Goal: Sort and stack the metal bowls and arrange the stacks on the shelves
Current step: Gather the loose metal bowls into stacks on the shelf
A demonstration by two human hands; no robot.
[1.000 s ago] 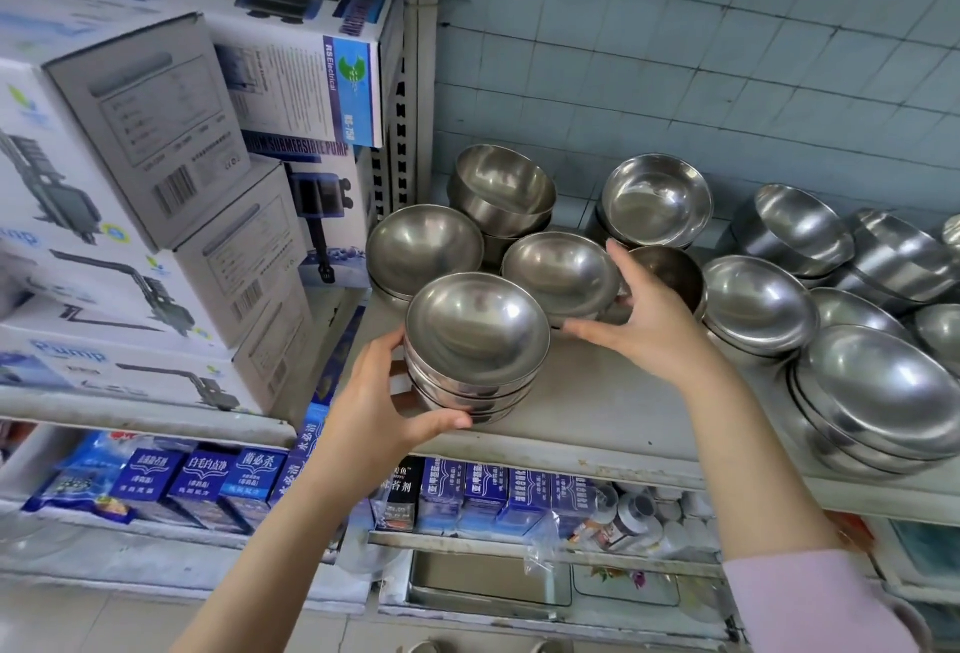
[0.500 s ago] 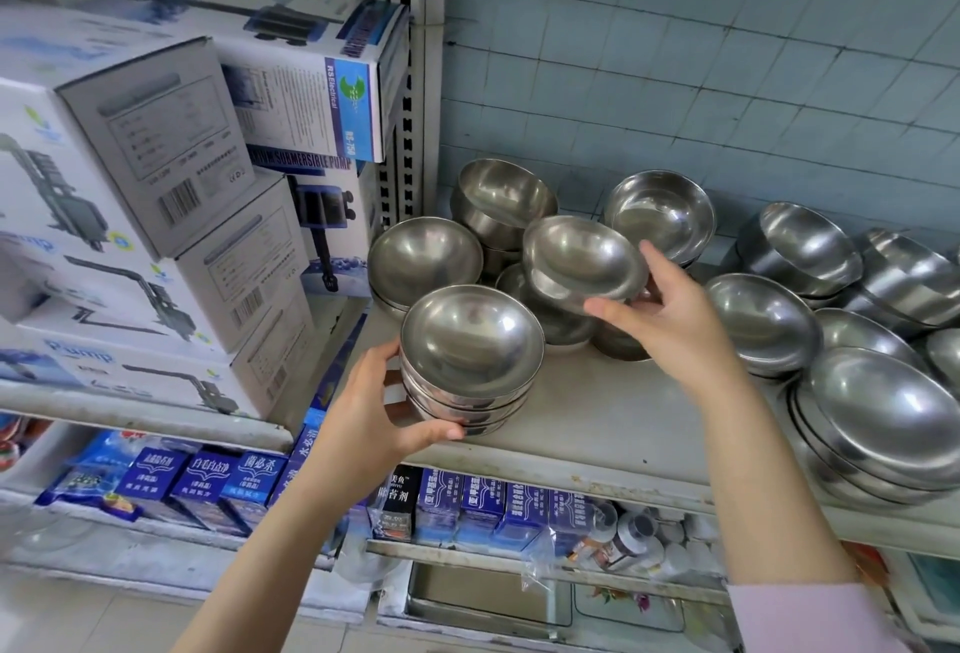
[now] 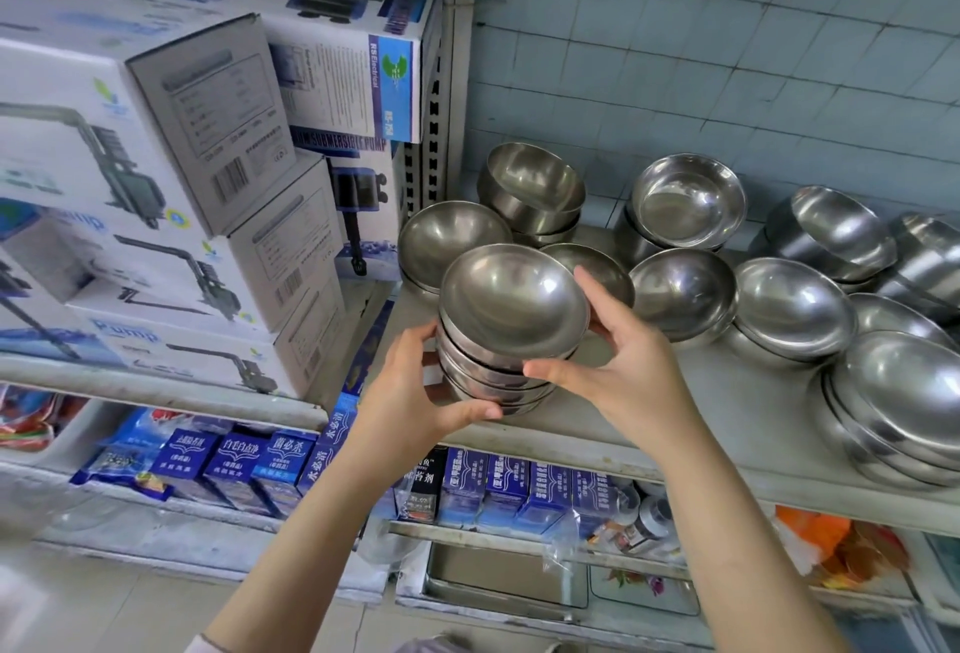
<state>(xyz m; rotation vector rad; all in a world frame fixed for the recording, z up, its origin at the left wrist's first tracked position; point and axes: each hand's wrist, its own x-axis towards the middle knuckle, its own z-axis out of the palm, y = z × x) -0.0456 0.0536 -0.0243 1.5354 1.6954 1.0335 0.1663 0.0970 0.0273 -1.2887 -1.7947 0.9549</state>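
Note:
A stack of several small metal bowls [image 3: 511, 309] stands near the front edge of the grey shelf [image 3: 613, 424]. My left hand [image 3: 415, 392] cups the stack's left side, thumb under its lower bowls. My right hand [image 3: 618, 366] grips the top bowl by its right rim, thumb in front and fingers behind. More small bowls sit behind: a bowl at the left [image 3: 452, 244], a tilted stack at the back [image 3: 535, 187], and one partly hidden behind my right hand [image 3: 597, 263].
Other bowl stacks fill the shelf's right side [image 3: 789, 309], with a large stack at the front right [image 3: 904, 408]. White pump boxes [image 3: 171, 174] crowd the left shelf. Blue cartons [image 3: 234, 465] line the shelf below. A slotted upright [image 3: 441, 81] divides the shelves.
My right hand lifted a bowl from the stack behind, carried it left and forward, and set it on top of the front stack. My left hand stayed on the stack.

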